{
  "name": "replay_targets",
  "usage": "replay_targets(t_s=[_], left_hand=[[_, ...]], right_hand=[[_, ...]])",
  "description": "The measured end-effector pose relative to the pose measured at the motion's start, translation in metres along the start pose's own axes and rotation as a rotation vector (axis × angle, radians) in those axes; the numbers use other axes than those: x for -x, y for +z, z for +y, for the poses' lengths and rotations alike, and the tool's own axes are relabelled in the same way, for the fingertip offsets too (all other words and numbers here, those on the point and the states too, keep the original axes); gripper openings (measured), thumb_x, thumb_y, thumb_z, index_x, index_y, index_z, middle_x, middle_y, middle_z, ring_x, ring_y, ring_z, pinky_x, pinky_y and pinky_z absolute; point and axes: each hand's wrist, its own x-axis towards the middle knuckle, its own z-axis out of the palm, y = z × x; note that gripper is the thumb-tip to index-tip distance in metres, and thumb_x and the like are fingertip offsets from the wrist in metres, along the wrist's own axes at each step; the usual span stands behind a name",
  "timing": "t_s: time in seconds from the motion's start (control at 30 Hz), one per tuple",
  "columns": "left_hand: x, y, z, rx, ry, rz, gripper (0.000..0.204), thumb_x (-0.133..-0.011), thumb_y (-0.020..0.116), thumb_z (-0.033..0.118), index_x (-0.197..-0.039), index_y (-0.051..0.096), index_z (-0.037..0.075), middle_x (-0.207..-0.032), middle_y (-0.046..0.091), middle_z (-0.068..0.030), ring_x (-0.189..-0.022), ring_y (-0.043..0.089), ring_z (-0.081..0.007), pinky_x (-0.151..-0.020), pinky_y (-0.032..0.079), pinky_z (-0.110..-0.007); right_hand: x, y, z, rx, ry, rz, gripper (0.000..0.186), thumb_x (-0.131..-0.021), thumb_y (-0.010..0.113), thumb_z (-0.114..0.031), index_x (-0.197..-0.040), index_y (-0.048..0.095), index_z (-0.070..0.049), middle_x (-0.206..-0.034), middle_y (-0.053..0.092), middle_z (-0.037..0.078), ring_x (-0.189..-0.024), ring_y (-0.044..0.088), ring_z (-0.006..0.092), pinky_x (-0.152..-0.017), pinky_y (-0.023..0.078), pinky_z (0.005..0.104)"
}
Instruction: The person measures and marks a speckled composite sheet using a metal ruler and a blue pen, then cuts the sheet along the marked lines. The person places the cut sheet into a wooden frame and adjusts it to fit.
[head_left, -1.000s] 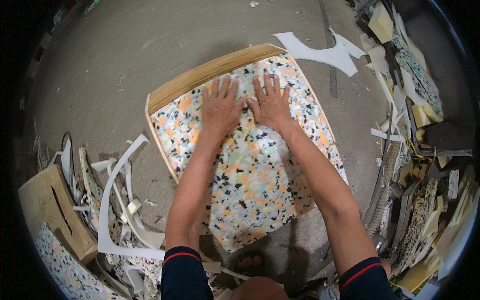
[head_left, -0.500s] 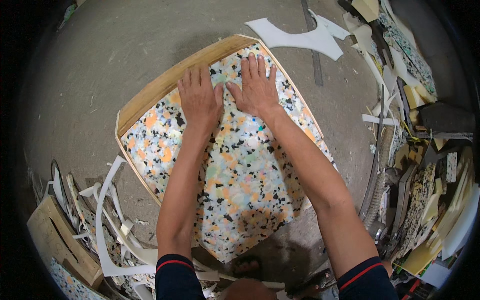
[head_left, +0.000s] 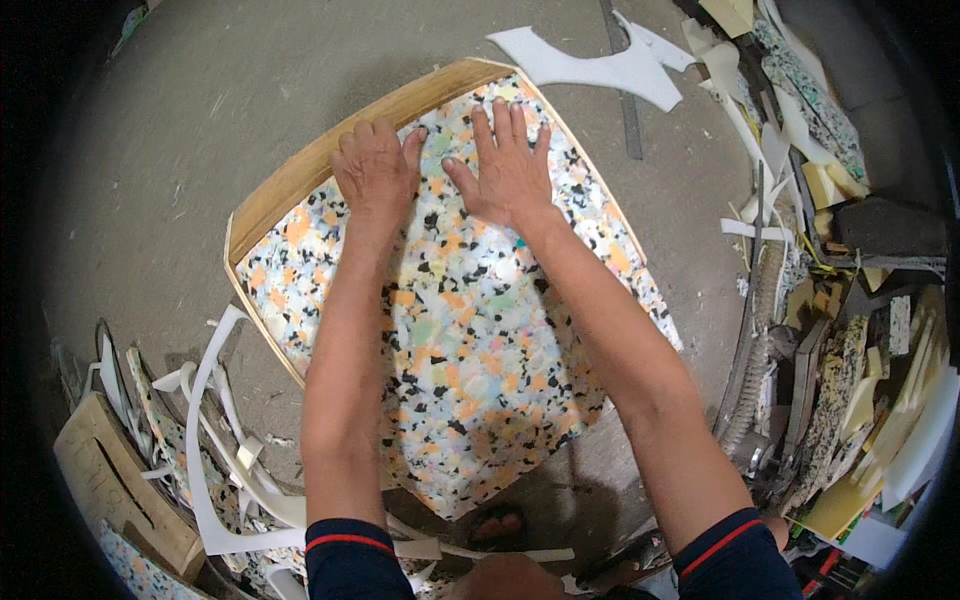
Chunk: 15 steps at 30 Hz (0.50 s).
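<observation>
A sheet of speckled foam [head_left: 450, 340], white with orange, black and pale green flecks, lies in a shallow panel with a wooden board [head_left: 330, 155] along its far left side. My left hand [head_left: 372, 170] rests at the border of foam and board, fingers bent down over the wood, thumb out to the side on the foam. Flat on the foam near the far corner is my right hand [head_left: 508, 170], its fingers spread. Neither hand holds anything loose. A thin pale rim [head_left: 590, 165] runs along the panel's right side.
On the concrete floor beyond the panel lie a white foam offcut [head_left: 590, 75] and a dark strip [head_left: 628, 110]. Foam scraps [head_left: 840, 400] and a ribbed hose [head_left: 760, 340] crowd the right. White curved offcuts [head_left: 205, 440] and a slotted wooden piece [head_left: 120, 480] lie at lower left.
My left hand has slid up and left onto the wooden board, its fingers now bent and its thumb spread. My right hand stays spread on the foam, shifted slightly in the picture.
</observation>
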Motion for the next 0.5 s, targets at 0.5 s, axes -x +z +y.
replay_targets(t_s=[0.5], left_hand=[[0.012, 0.015, -0.032, -0.066, 0.220, 0.104, 0.029, -0.098, 0.062, 0.034, -0.094, 0.064, 0.005, -0.097, 0.065, -0.0141, -0.094, 0.063, -0.0331, -0.076, 0.050, -0.049]], right_hand=[[-0.005, 0.029, -0.021, 0.064, 0.046, -0.036, 0.082, -0.099, 0.035, -0.069, -0.162, 0.028, -0.016, -0.168, 0.019, 0.017, -0.156, 0.011, 0.0381, -0.118, 0.009, 0.0716]])
